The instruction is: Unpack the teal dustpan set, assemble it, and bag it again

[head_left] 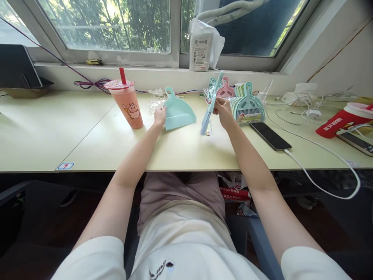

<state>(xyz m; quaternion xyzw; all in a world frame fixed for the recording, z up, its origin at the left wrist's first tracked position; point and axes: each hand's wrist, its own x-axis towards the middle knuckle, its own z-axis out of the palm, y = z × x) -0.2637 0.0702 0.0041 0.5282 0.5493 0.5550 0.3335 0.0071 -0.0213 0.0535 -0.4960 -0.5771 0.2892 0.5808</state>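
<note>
My left hand [160, 116] is closed on the left edge of a small light-teal dustpan [180, 112], whose handle points toward the window. In my right hand [222, 109] is a small blue hand brush [212, 101], held upright and seen nearly edge-on, its bristles pointing down near the tabletop. A printed label [209, 128] shows behind the bristles. Just right of my right hand stand packed dustpan-and-brush sets [248, 105] in teal, with a pink one [226, 88] behind.
A pink drink cup [128, 103] with a red straw stands left of the dustpan. A black phone [271, 136] with a white charging cable [323, 146] lies at right, near a tilted red cup [339, 120]. A white box [200, 50] sits on the windowsill.
</note>
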